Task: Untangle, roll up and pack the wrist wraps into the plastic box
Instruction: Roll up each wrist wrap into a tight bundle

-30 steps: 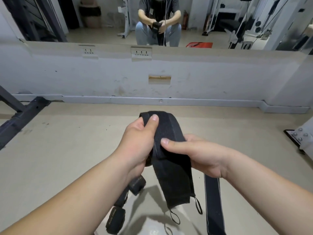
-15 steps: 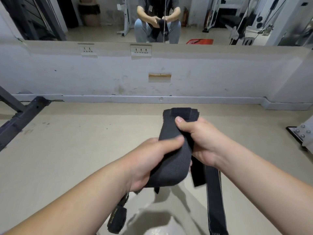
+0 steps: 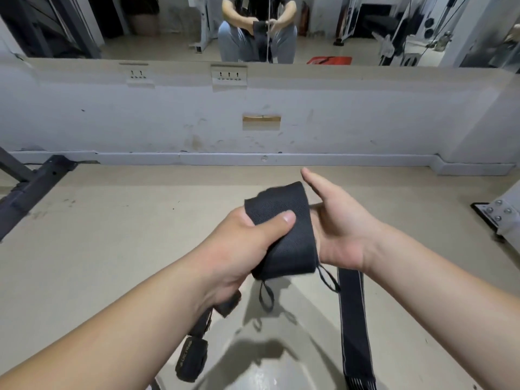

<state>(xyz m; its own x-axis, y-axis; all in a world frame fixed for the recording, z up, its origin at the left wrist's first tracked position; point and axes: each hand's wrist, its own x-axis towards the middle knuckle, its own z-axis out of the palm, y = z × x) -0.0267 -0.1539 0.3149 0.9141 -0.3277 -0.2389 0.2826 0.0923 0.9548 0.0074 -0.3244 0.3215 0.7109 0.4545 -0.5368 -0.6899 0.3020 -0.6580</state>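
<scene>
A black wrist wrap [image 3: 284,235], folded over on itself, is gripped by my left hand [image 3: 250,249] with the thumb pressed across its front. Two thin loops [image 3: 267,296] dangle from its lower edge. My right hand [image 3: 340,229] is beside and behind the wrap, thumb raised and straight, its fingers hidden behind the fabric. A long black strap [image 3: 354,327] with pale edges hangs down below my right wrist. Lower left hangs another dark strap ending in a rolled black wrap [image 3: 192,358]. A pale glossy surface [image 3: 270,372] shows at the bottom; I cannot tell if it is the plastic box.
A beige floor [image 3: 112,235] stretches ahead to a white low wall [image 3: 168,122] topped by a mirror. A dark metal frame [image 3: 31,187] lies at the left, and a bolted metal foot [image 3: 498,212] at the right.
The wrap has been folded over again and its loops now hang free below. My right hand let go of the top of the wrap and opened beside it; my left hand shifted its grip.
</scene>
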